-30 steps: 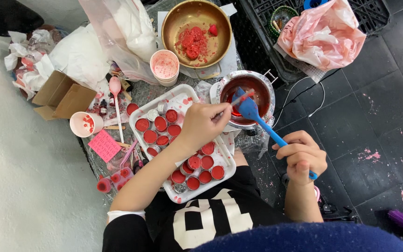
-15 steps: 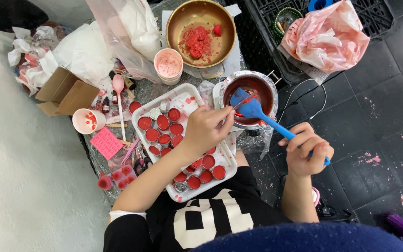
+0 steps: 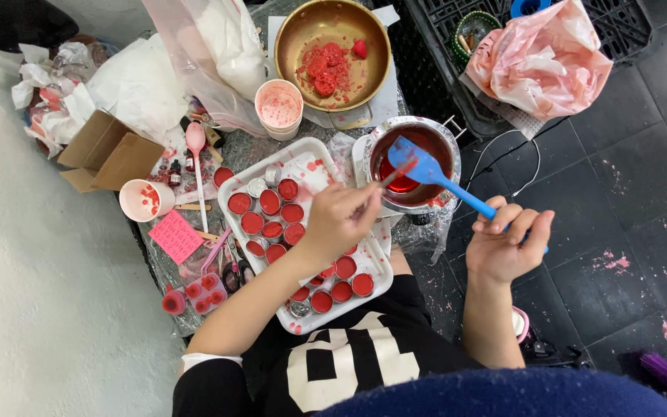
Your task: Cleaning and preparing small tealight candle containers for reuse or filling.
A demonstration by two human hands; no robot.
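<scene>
The right hand (image 3: 507,243) is clamping its fingers on the blue silicone spatula (image 3: 440,178), its blade sitting at twelve o'clock inside the small steel pot of red liquid (image 3: 414,162). The left hand (image 3: 341,220) is pinching a thin stick (image 3: 395,174) over the white tray of round red-filled tins (image 3: 310,154).

The right hand (image 3: 507,243) grips the handle of a blue spatula (image 3: 434,174), its blade resting over the red liquid in a small metal pot (image 3: 414,162). The left hand (image 3: 341,220) holds a thin stick (image 3: 395,174) that reaches into the same pot, above a white tray (image 3: 310,154) of red-filled round tins (image 3: 272,216).
</scene>
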